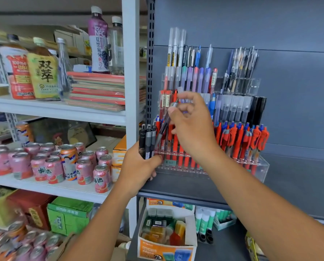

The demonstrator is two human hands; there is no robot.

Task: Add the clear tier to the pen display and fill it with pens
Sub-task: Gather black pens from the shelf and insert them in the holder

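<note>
Pink cans (pixel 83 170) crowd the white shelf at far left. At the left front corner of the dark shelf (pixel 185 187), the left hand (pixel 138 166) grips a bundle of dark pens (pixel 147 142) upright. The right hand (pixel 193 127) pinches a single dark pen (pixel 164 127) by its top, tilted, tip down among the red pens (pixel 238 142) at the left end of the clear pen display (pixel 264 166), which stands along the shelf's back edge.

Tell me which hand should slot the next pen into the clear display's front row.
Right. The right hand pinches a single dark pen tilted at the front row of the clear pen display; the left hand is busy holding a bundle of dark pens.
</note>
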